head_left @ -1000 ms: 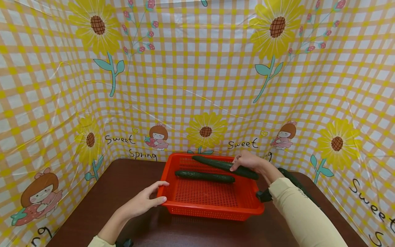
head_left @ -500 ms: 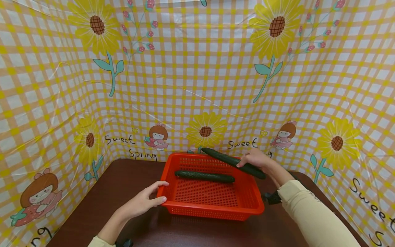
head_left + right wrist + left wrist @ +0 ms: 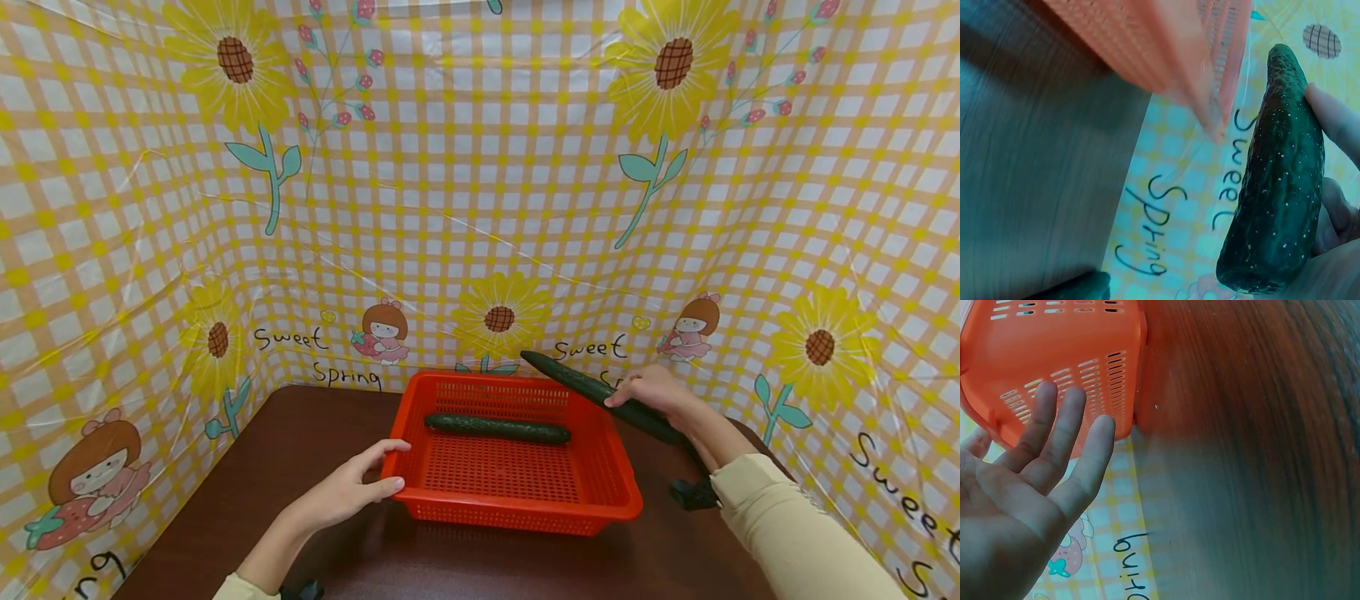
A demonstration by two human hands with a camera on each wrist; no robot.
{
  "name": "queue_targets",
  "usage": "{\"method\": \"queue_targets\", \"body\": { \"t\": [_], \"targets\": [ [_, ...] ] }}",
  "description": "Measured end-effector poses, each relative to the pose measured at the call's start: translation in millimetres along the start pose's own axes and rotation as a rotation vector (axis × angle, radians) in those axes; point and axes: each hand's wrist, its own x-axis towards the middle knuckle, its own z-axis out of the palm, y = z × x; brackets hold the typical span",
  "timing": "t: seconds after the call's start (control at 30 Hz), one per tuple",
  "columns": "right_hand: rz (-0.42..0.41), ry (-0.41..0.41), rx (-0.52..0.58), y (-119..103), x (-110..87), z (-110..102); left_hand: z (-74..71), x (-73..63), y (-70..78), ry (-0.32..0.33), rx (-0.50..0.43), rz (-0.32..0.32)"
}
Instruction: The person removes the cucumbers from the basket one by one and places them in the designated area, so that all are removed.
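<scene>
A red perforated plastic basket (image 3: 525, 502) stands on the table, with one dark green cucumber (image 3: 497, 429) lying across its inside. My left hand (image 3: 352, 483) rests at the basket's left end, thumb and index finger at the rim. In the left wrist view, the other fingers (image 3: 1063, 434) are extended along the basket's outer wall. Over the table, right of the basket, my right hand (image 3: 652, 396) grips a second cucumber (image 3: 566, 377) around its middle. That cucumber is tilted, its far end raised above the basket's back right corner. The right wrist view shows its warty skin (image 3: 1279, 181) closely.
Part of another cucumber (image 3: 1079, 289) lies on the dark wooden table (image 3: 315, 425), at the bottom of the right wrist view; the right arm mostly hides it in the head view. Checked sunflower cloth (image 3: 510, 192) walls in the table's back and sides.
My right hand has moved to the right with its cucumber, carrying it from above the basket past the right rim. The left hand, the basket and the cucumber inside have stayed put.
</scene>
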Motion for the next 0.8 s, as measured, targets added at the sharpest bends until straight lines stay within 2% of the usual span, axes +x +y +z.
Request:
{"method": "queue_targets", "body": {
  "t": [0.17,0.43,0.8],
  "targets": [
    [0.009,0.011,0.017,13,-7.7,-7,0.5,0.1,-0.5,0.002,0.003,-0.012],
    [0.1,0.027,0.056,29,-17.4,-16,-0.3,3.6,-5.4,-0.005,0.013,-0.008],
    [0.166,0.038,0.058,51,-31.4,-25,-1.1,4.0,-7.6,0.01,0.015,-0.03]
  ]
}}
